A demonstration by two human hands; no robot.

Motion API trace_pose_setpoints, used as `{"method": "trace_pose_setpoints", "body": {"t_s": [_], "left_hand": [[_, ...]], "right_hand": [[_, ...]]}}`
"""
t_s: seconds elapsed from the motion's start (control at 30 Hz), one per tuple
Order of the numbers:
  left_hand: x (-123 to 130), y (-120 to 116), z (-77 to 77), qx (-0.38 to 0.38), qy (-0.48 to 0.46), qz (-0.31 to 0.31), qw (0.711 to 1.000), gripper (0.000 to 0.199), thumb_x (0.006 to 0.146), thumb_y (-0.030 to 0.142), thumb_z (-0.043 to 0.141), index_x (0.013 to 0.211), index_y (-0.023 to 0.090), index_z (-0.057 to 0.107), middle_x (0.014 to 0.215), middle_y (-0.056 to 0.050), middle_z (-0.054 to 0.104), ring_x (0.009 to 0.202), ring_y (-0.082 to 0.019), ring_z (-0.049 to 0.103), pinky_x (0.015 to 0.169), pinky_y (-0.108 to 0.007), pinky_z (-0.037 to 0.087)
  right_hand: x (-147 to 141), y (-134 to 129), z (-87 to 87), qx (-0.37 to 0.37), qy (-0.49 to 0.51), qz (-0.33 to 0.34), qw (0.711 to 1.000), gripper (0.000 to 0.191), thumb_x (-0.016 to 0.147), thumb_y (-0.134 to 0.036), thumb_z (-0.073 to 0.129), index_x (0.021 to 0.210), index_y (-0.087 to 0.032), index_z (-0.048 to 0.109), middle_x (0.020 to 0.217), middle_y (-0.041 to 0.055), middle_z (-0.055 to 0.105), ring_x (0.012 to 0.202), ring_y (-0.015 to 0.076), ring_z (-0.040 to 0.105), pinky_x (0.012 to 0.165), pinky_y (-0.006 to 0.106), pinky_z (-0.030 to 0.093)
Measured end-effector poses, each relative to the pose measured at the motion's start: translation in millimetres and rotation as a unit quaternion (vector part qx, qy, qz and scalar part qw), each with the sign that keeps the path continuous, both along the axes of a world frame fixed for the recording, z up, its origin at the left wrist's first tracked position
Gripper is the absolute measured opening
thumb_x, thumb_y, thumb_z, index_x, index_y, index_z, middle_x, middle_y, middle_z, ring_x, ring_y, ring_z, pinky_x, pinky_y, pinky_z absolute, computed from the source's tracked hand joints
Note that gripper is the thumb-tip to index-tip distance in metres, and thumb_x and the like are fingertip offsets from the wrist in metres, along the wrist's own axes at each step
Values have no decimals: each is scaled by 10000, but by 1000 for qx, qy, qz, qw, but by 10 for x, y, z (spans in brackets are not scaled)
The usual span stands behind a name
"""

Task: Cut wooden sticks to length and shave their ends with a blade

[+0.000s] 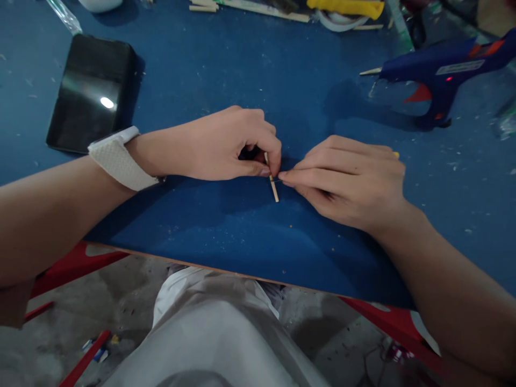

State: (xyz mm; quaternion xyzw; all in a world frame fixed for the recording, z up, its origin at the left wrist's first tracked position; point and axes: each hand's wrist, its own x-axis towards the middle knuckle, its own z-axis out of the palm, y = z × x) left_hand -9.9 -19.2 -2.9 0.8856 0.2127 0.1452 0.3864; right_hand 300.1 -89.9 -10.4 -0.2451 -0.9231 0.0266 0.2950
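My left hand (242, 142), with a white-strapped watch (121, 161) on its wrist, pinches a short thin wooden stick (274, 191) between thumb and forefinger. The stick's lower end sticks out below the fingertips, just over the blue table (193, 226). Facing it, my right hand (350, 180) is closed in a pinch on a thin dark piece like a wire or thread (277, 180). That piece reaches across the stick; whether it is wrapped round it or only touches it, I cannot tell. The far end of the thin piece is hidden by my right fingers.
A blue glue gun (439, 75) with a lit red light lies at the right, its nozzle pointing left. At the left rests a black glossy box-like object (92, 91). Wooden sticks (262, 8), a yellow-handled tool (346, 6) and a white roll (342, 22) lie along the far side.
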Motion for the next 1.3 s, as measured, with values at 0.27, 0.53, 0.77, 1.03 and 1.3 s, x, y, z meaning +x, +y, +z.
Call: {"method": "trace_pose_setpoints", "body": {"t_s": [0.27, 0.53, 0.77, 1.03, 1.3], "left_hand": [[-16, 10, -4, -9, -5, -3, 1000, 327, 1227, 636, 806, 1128, 399, 1008, 1128, -60, 953, 1162, -312, 837, 1165, -480, 662], [10, 8, 0, 23, 17, -21, 999, 312, 1238, 538, 713, 1153, 409, 985, 1128, -40, 947, 1122, -299, 802, 1185, -485, 617], [9, 9, -1, 13, 15, -18, 1000, 318, 1240, 557, 722, 1153, 407, 989, 1119, -38, 944, 1139, -294, 809, 1215, -475, 610], [5, 6, -23, 9, 8, -12, 1000, 317, 1239, 587, 752, 1137, 403, 988, 1090, -49, 935, 1146, -303, 817, 1212, -482, 635], [50, -31, 36, 23, 32, -11, 999, 264, 1182, 393, 703, 1157, 320, 955, 1074, -36, 897, 1122, -272, 783, 1137, -444, 619]], "right_hand": [[124, 40, 74, -21, -26, -38, 999, 213, 1166, -179, 860, 1201, -384, 908, 1121, -43, 960, 924, 254, 886, 785, 443, 686], [43, 60, 74, 15, -2, 9, 1000, 255, 1155, -87, 837, 1166, -341, 858, 1078, -50, 953, 864, 224, 859, 707, 407, 662], [29, 47, 66, 4, 5, 4, 1000, 262, 1151, -94, 862, 1186, -354, 867, 1075, -51, 954, 856, 222, 864, 706, 404, 638], [23, 43, 64, 25, -6, 3, 1000, 203, 1193, -131, 858, 1210, -332, 858, 1051, -33, 940, 848, 215, 850, 713, 384, 653], [-143, -49, -57, 57, -12, 8, 998, 131, 1241, -125, 806, 1219, -230, 883, 1015, -10, 894, 898, 198, 825, 788, 365, 672]]}}
